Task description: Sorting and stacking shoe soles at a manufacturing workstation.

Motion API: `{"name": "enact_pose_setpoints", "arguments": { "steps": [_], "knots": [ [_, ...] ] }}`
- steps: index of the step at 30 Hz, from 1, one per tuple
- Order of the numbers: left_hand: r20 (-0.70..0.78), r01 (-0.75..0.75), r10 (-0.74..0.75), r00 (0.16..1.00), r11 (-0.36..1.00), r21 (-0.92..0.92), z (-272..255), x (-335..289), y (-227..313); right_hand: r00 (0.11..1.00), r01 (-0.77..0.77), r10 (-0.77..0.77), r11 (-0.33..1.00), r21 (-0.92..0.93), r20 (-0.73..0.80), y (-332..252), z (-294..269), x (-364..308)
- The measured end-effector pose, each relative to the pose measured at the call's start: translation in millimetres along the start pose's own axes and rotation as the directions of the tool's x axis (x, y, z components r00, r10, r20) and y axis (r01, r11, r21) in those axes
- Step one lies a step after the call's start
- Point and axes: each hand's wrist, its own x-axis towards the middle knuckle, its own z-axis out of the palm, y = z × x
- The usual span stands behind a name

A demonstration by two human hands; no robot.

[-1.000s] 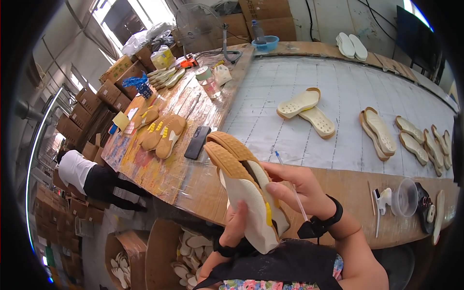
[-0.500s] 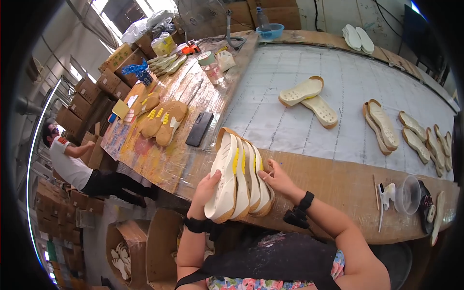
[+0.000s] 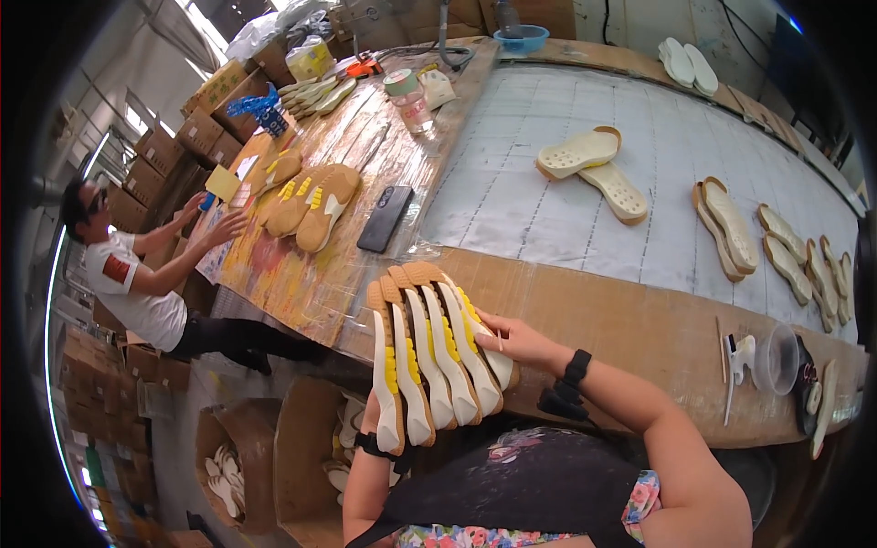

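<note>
A fanned stack of shoe soles (image 3: pixel 429 352), tan-treaded with white and yellow sides, stands on edge at the near rim of the counter (image 3: pixel 639 320), just in front of the person's body. The left hand (image 3: pixel 373 422) is under the near end of the stack, mostly hidden by it, and seems closed around the lowest soles to carry their weight; how its fingers lie cannot be told. The right hand (image 3: pixel 512 340) rests flat against the outermost sole on the right, fingers together and pressing sideways, which likely keeps the soles packed and stops them sliding apart. Further up the counter a black phone (image 3: pixel 385 218) lies beside a row of matching tan soles (image 3: pixel 306 199), placed overlapping as if sorted into a batch. On the pale gridded mat (image 3: pixel 548 183), cream soles (image 3: pixel 594 164) lie in pairs, well apart. At the far left, another person (image 3: pixel 128 265) reaches onto the counter.
</note>
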Motion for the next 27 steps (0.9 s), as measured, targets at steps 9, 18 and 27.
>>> {"name": "enact_pose_setpoints", "arguments": {
  "steps": [9, 18, 27],
  "knots": [
    [0.055, 0.068, -0.062, 0.997, 0.989, -0.128, 0.3, 31.8, -47.2, 0.995, -0.064, 0.079, 0.975, 0.211, -0.059, -38.0, -11.0, -31.0],
    [0.201, 0.286, -0.24, 0.95, 0.927, -0.244, -2.5, 41.2, -74.9, 0.917, 0.065, 0.005, 0.985, 0.163, -0.398, -24.5, -19.4, -61.5],
    [0.124, 0.281, -0.259, 0.958, 0.937, -0.208, -10.6, 42.7, -81.0, 0.903, 0.011, 0.003, 0.999, 0.03, -0.429, -22.3, -22.1, -93.6]
  ]
}}
